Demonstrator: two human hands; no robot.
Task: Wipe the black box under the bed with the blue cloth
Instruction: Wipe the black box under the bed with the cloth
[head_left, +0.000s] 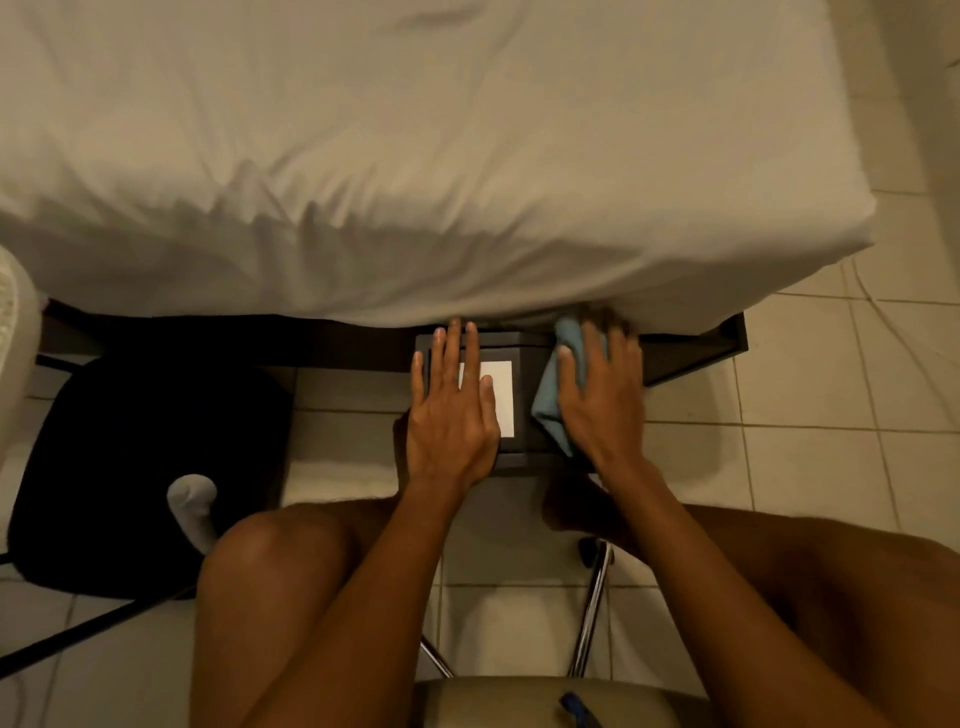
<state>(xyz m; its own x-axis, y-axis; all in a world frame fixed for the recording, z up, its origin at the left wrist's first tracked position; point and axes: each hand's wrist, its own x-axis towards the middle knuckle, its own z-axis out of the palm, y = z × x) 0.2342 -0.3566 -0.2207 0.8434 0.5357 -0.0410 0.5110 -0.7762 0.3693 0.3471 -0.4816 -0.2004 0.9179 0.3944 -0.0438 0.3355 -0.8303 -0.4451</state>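
Note:
The black box (522, 447) with a white label on its top sits on the tiled floor, half under the edge of the bed (415, 156). My left hand (451, 410) lies flat on the box's top left, fingers spread and pointing toward the bed. My right hand (602, 395) presses the blue cloth (551, 410) against the box's right side; the cloth bunches under my palm and pokes out at the fingertips. The far end of the box is hidden beneath the white sheet.
A dark bed frame (691, 353) runs under the mattress. A black cushioned seat (130, 467) with a grey sock on it stands to the left. My bare knees and a chair's chrome legs (592, 613) fill the foreground. Beige floor tiles (831, 415) spread to the right.

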